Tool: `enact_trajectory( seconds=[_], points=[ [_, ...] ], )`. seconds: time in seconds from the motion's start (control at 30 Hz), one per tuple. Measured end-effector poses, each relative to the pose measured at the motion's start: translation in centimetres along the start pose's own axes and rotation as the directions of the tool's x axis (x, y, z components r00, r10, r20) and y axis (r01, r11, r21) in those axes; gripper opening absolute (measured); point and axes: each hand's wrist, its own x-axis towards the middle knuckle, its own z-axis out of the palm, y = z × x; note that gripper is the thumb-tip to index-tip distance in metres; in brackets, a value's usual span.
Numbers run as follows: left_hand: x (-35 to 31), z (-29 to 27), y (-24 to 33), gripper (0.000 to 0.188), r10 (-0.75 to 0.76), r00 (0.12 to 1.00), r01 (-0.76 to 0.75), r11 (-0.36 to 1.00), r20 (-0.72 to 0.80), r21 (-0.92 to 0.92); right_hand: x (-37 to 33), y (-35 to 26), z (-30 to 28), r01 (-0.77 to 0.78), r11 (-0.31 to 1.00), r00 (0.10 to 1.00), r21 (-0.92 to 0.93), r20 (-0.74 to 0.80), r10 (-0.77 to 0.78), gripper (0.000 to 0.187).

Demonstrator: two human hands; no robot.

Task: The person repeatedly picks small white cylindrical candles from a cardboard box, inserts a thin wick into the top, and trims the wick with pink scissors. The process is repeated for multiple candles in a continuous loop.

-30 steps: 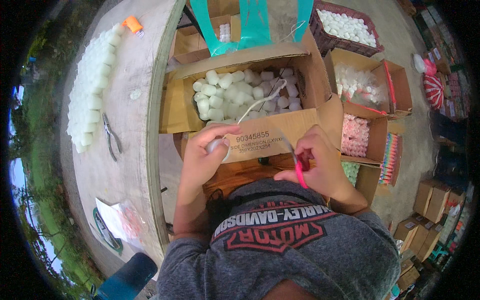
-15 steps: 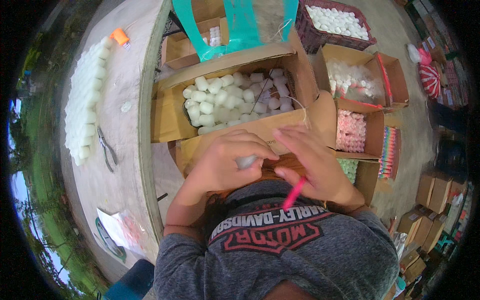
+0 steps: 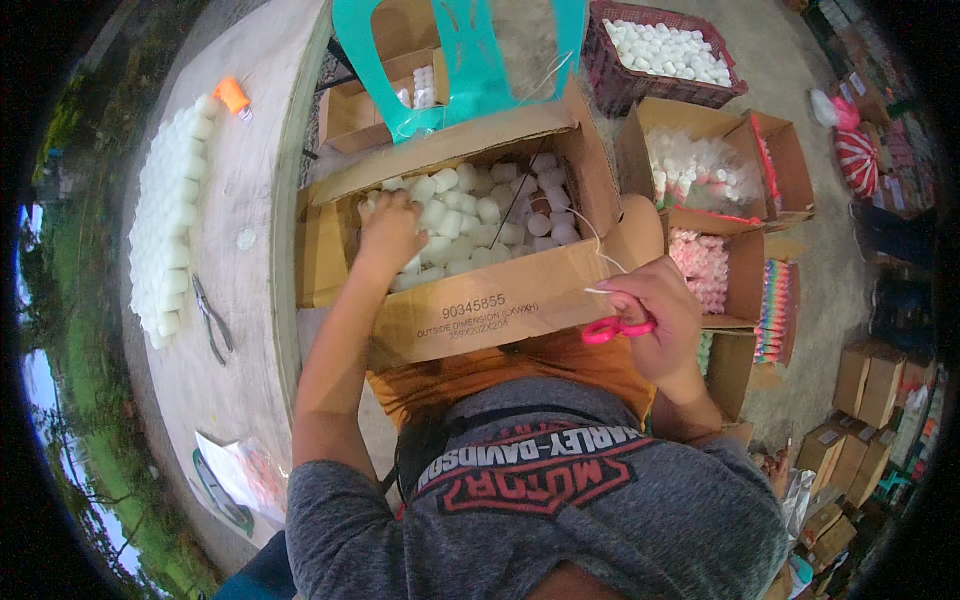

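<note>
On my lap lies an open cardboard box (image 3: 560, 315) of small white rounded cylinders (image 3: 455, 222). My left hand (image 3: 392, 230) reaches into its left part, fingers curled down among the cylinders; the fingertips are hidden, so what they grip does not show. Over the box's near right corner my right hand (image 3: 662, 318) is closed on small pink-handled scissors (image 3: 612, 329), whose blades I cannot see. A thin white cord (image 3: 600, 240) runs from beside the fingers of that hand back into the box. A thin dark line crosses the cylinders.
A table (image 3: 250, 330) at left bears rows of white cylinders (image 3: 170, 220), pliers (image 3: 212, 318) and an orange item (image 3: 232, 95). A teal chair (image 3: 462, 50) stands beyond the box. A dark red crate (image 3: 665, 85) and cartons (image 3: 625, 150) of white, pink and multicoloured pieces stand right.
My left hand has let go of a white cylinder it held near my chest and moved forward-left into the box. My right hand has moved right and down with the scissors.
</note>
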Motion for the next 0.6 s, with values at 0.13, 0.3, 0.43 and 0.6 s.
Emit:
enact_trajectory(
  seconds=[0.13, 0.3, 0.43, 0.6],
  points=[
    [3.5, 1.4, 6.4, 0.030, 0.255, 0.965, -0.220, 0.915, 0.063, -0.339, -0.2, -0.4, 0.0, -0.145, 0.977, 0.975, 0.154, -0.144, 0.168, 0.011],
    [9.6, 9.2, 11.6, 0.024, 0.538, 0.829, -0.477, 0.822, 0.151, -0.310, 0.5, -2.0, -1.0, -0.083, 0.995, 0.994, 0.053, -0.070, 0.086, 0.008],
    [12.7, 12.1, 13.0, 0.028, 0.304, 0.951, -0.252, 0.865, 0.054, -0.435, -0.7, -1.5, -2.0, -0.064, 0.996, 0.996, 0.054, -0.066, 0.068, 0.006],
    [14.6, 10.7, 13.4, 0.017, 0.567, 0.809, -0.582, 0.810, -0.154, -0.077, -0.6, -0.4, -2.4, 0.143, 0.990, 0.987, 0.008, -0.082, -0.141, 0.011]
  ],
)
